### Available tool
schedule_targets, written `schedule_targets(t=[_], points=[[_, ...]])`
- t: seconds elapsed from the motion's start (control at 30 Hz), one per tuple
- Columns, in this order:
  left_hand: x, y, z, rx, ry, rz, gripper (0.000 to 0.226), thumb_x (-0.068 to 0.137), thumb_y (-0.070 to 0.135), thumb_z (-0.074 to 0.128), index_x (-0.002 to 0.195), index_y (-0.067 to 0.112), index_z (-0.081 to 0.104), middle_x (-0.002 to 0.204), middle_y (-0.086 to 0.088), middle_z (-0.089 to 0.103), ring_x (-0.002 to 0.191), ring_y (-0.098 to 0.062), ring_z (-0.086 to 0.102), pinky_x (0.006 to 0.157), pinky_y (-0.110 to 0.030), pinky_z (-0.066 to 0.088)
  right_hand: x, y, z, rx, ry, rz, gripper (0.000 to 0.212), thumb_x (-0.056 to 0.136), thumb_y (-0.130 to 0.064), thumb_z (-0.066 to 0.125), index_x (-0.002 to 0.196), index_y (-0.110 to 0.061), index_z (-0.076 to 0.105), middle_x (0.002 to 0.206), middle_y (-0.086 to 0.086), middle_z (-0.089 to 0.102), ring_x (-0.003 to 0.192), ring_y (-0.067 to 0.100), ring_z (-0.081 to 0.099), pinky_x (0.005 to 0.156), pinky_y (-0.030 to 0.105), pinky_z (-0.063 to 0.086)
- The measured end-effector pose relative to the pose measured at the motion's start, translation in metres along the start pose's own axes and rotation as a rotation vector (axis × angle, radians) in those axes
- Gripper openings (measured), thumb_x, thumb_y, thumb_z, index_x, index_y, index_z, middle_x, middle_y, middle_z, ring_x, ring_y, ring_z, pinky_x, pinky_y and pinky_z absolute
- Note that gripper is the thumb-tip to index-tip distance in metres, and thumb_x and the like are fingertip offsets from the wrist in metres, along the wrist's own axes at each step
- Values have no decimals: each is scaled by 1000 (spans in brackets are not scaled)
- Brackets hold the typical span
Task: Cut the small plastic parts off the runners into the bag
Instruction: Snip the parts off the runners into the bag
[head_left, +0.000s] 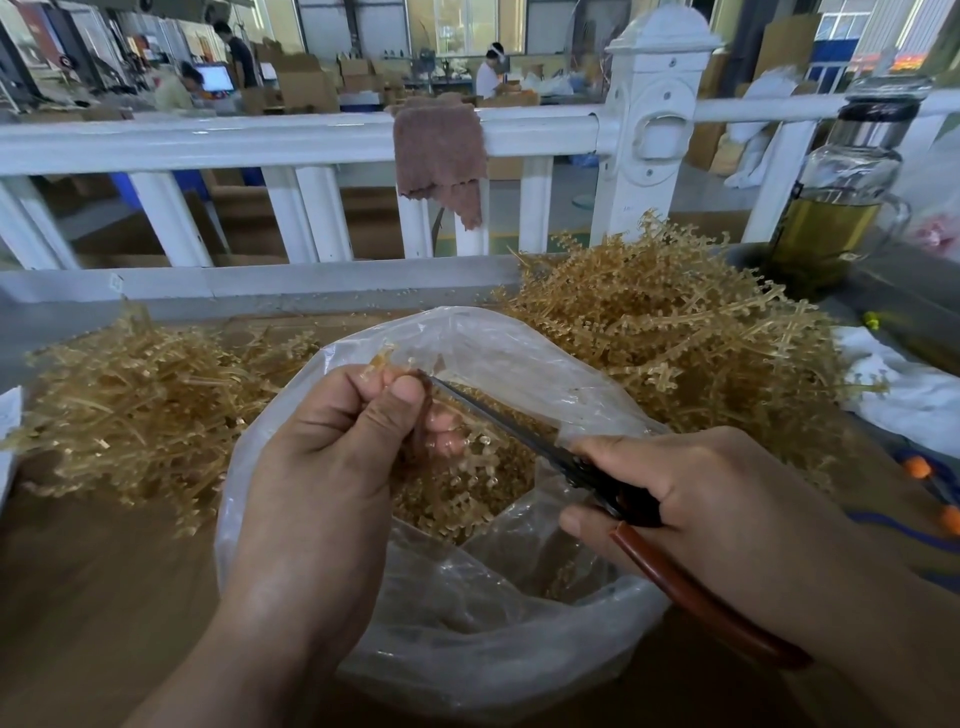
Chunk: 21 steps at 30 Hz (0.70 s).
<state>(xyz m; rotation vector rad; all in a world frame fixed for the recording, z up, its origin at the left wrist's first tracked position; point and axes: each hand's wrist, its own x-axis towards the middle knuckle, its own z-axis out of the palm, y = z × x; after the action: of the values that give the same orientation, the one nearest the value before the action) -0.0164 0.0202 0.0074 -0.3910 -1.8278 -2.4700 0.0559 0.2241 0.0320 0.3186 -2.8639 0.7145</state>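
Note:
A clear plastic bag (519, 639) stands open at the centre of the table, with small amber cut parts (467, 499) inside. My left hand (332, 467) holds an amber plastic runner (382, 364) over the bag's mouth, pinched between thumb and fingers. My right hand (691, 499) grips scissors with reddish-brown handles (696, 592). Their dark blades (498, 415) point up-left and their tip meets the runner at my left thumb.
A big heap of amber runners with parts (675, 332) lies behind the bag on the right, and a flatter heap of runners (140, 405) on the left. A white railing (311, 140) with a brown cloth (441, 156) borders the table. A glass bottle (836, 192) stands far right.

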Motion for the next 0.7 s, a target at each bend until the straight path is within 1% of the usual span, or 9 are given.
schedule_targets(t=[0.1, 0.27, 0.37, 0.47, 0.5, 0.57, 0.6, 0.63, 0.7], points=[[1, -1, -1, -4, -7, -4, 16, 85, 29, 64, 72, 23, 72, 77, -3, 71, 70, -11, 67, 66, -21, 56, 0, 0, 0, -7, 0, -2, 56, 82, -61, 48, 114, -20, 68, 90, -10, 74, 79, 5, 68, 68, 27, 54], [3, -3, -2, 15, -25, -35, 17, 85, 31, 64, 76, 21, 73, 98, -14, 76, 83, -21, 70, 75, -30, 59, 0, -2, -1, -21, -16, -1, 55, 83, -60, 47, 113, -20, 69, 81, -11, 71, 70, 3, 65, 62, 25, 52], [3, -3, -1, -5, -13, -35, 21, 86, 28, 64, 84, 9, 71, 87, -12, 74, 74, -17, 68, 69, -25, 58, 0, -2, -1, -39, -11, -3, 51, 84, -61, 47, 111, -23, 70, 73, -14, 67, 66, 2, 63, 59, 25, 50], [2, -3, 0, -31, 0, -31, 19, 86, 24, 63, 81, 8, 69, 78, -8, 71, 69, -15, 67, 65, -22, 57, -1, 0, 0, -24, -11, -6, 54, 83, -64, 47, 113, -24, 68, 78, -14, 69, 70, 1, 64, 61, 25, 52], [3, -4, 0, -27, -1, -32, 21, 86, 25, 63, 83, 5, 70, 82, -10, 72, 73, -21, 69, 68, -25, 59, 0, 1, 1, -14, -18, -8, 55, 83, -66, 47, 112, -25, 67, 79, -13, 69, 71, 2, 65, 62, 26, 52], [3, -5, -2, -24, 0, -57, 34, 88, 26, 63, 101, -4, 68, 100, -20, 75, 94, -40, 72, 82, -38, 63, 0, 2, 2, 0, -23, -12, 56, 82, -70, 45, 110, -26, 65, 77, -12, 67, 72, 4, 64, 61, 28, 50], [3, -5, -3, -28, -1, -74, 38, 88, 27, 63, 107, -6, 68, 107, -24, 74, 104, -45, 69, 88, -42, 62, 0, 3, 3, 0, -23, -13, 58, 81, -72, 44, 111, -26, 64, 78, -12, 67, 72, 4, 64, 62, 29, 50], [3, -5, -4, -25, -3, -85, 39, 87, 27, 63, 108, -5, 69, 109, -26, 73, 107, -46, 68, 89, -43, 61, 0, 4, 4, -6, -22, -11, 60, 80, -74, 43, 111, -27, 62, 79, -12, 67, 73, 4, 64, 63, 28, 50], [3, -5, -4, -15, -11, -86, 32, 84, 29, 65, 96, 0, 73, 98, -21, 75, 92, -38, 73, 77, -36, 63, 1, 5, 4, -24, -20, -10, 60, 80, -75, 41, 111, -28, 62, 81, -13, 67, 73, 2, 63, 64, 28, 50]])
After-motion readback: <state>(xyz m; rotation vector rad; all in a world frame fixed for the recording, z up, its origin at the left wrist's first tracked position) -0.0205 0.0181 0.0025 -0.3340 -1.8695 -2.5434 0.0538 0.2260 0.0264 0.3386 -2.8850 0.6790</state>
